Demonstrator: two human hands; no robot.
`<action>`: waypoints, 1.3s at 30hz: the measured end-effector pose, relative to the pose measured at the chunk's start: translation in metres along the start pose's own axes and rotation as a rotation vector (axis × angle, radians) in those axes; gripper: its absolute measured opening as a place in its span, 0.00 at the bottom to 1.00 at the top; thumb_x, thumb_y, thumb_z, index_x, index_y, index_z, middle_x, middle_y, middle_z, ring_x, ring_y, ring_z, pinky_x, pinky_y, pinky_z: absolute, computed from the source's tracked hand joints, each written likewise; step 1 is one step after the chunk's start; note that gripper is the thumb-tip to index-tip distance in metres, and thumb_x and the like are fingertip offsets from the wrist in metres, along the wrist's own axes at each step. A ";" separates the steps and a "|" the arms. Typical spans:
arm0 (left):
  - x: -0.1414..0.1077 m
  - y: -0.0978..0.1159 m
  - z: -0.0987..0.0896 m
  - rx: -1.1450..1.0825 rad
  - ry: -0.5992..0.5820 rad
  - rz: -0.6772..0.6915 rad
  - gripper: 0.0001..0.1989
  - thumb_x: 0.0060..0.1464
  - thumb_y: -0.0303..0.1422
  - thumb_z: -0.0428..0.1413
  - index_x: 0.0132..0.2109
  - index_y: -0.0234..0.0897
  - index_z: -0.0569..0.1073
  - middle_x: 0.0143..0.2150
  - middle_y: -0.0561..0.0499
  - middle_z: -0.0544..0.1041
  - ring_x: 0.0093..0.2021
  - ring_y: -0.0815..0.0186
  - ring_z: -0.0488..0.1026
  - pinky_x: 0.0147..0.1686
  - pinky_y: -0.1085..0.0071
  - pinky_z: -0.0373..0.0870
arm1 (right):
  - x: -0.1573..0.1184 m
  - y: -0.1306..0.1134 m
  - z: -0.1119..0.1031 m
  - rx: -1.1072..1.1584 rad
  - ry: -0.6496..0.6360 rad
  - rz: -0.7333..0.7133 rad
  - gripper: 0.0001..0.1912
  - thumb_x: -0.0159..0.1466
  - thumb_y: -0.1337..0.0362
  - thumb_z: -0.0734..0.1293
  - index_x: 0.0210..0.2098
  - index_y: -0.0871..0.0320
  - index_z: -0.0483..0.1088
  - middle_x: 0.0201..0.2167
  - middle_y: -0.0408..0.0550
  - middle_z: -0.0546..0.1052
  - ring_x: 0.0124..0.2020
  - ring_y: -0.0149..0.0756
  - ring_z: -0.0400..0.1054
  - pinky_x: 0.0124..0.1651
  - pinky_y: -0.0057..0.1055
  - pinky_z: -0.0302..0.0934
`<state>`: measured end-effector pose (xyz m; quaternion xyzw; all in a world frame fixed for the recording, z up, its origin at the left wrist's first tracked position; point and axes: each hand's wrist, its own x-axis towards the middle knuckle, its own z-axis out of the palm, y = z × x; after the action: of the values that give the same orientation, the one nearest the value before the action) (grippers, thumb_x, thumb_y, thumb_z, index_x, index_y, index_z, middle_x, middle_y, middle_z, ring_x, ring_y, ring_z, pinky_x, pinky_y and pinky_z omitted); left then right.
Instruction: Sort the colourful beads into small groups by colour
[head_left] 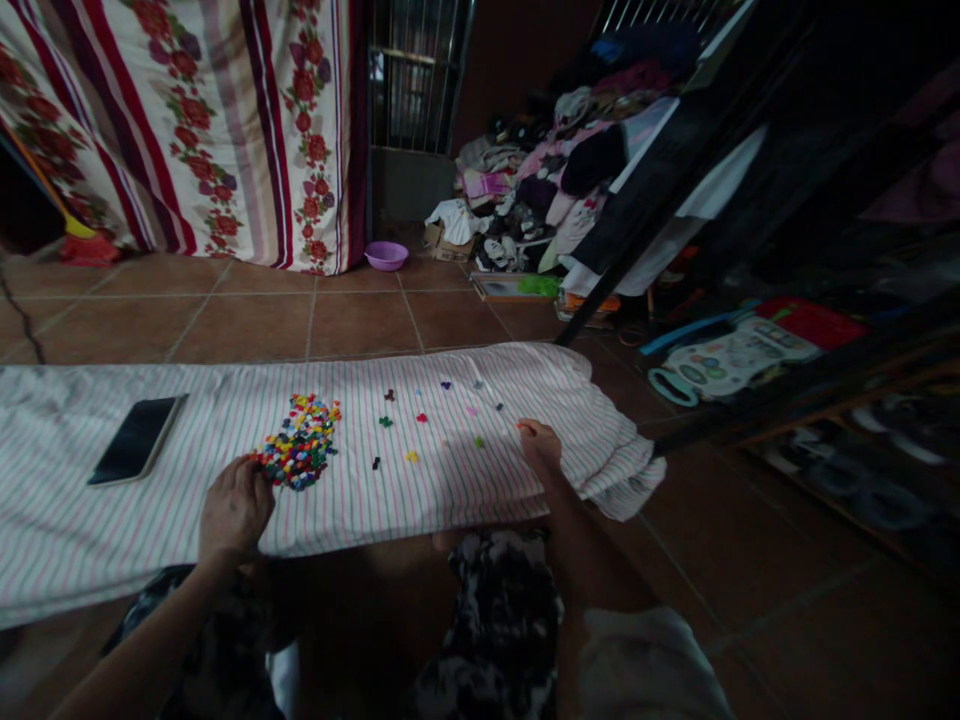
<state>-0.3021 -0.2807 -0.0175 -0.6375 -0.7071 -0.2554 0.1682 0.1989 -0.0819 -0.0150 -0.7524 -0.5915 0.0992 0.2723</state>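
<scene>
A heap of small multicoloured plastic pieces [304, 440] lies on a striped cloth [360, 520]. My left hand [238, 500] rests at the heap's left edge, fingers curled together over some red pieces; what they pinch, if anything, is too small to make out. To the right, my right hand [541, 445] pinches a small orange-red piece [521, 425] just above the cloth. Between heap and hand lie little separate groups sorted by colour: brown [389, 396], green [385, 422], red [421, 418], yellow [412, 456], black [376, 463], lime green [478, 441], pink [472, 410] and dark blue [446, 385].
A phone [136, 440] lies on the cloth at the left. Beyond it are the tiled floor [262, 315], a floral curtain [247, 130], a purple basin [386, 256] and piled clothes [540, 190]. A dark post [622, 270] slants up at the right, near a toy panel [739, 355].
</scene>
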 end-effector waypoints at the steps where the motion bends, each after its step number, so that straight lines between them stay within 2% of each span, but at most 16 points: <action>1: 0.000 0.001 0.000 -0.001 0.004 -0.003 0.11 0.57 0.32 0.45 0.46 0.34 0.65 0.44 0.39 0.72 0.49 0.55 0.69 0.50 0.57 0.67 | 0.000 0.000 0.000 -0.001 0.007 0.002 0.18 0.57 0.66 0.58 0.39 0.60 0.78 0.35 0.51 0.77 0.38 0.39 0.68 0.46 0.31 0.60; 11: -0.001 -0.002 0.002 -0.116 -0.002 -0.010 0.13 0.54 0.32 0.46 0.46 0.37 0.65 0.45 0.40 0.72 0.50 0.54 0.68 0.51 0.53 0.65 | -0.005 -0.002 0.004 -0.061 0.037 -0.018 0.15 0.59 0.65 0.61 0.40 0.59 0.76 0.32 0.49 0.74 0.35 0.36 0.64 0.41 0.28 0.57; 18: -0.001 -0.002 0.003 -0.036 0.016 -0.031 0.12 0.56 0.32 0.45 0.46 0.35 0.65 0.45 0.39 0.72 0.49 0.55 0.69 0.50 0.56 0.67 | -0.008 -0.007 0.007 -0.090 0.079 0.028 0.13 0.60 0.65 0.61 0.38 0.58 0.76 0.33 0.49 0.72 0.33 0.35 0.62 0.36 0.27 0.55; 29: 0.001 0.000 0.000 -0.017 0.017 -0.016 0.12 0.57 0.33 0.45 0.46 0.34 0.65 0.45 0.39 0.72 0.48 0.55 0.70 0.49 0.57 0.68 | -0.016 -0.003 0.009 -0.028 0.120 -0.033 0.19 0.60 0.67 0.57 0.45 0.60 0.73 0.37 0.51 0.72 0.38 0.37 0.62 0.40 0.29 0.56; 39: 0.000 0.002 0.000 -0.037 0.026 -0.038 0.13 0.56 0.33 0.45 0.47 0.35 0.65 0.46 0.40 0.72 0.50 0.55 0.69 0.51 0.55 0.66 | -0.021 -0.001 0.009 0.020 0.134 -0.056 0.20 0.59 0.65 0.55 0.45 0.61 0.72 0.38 0.52 0.72 0.40 0.39 0.63 0.44 0.31 0.57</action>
<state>-0.3000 -0.2806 -0.0171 -0.6237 -0.7119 -0.2798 0.1607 0.1884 -0.0990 -0.0253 -0.7377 -0.5918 0.0471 0.3214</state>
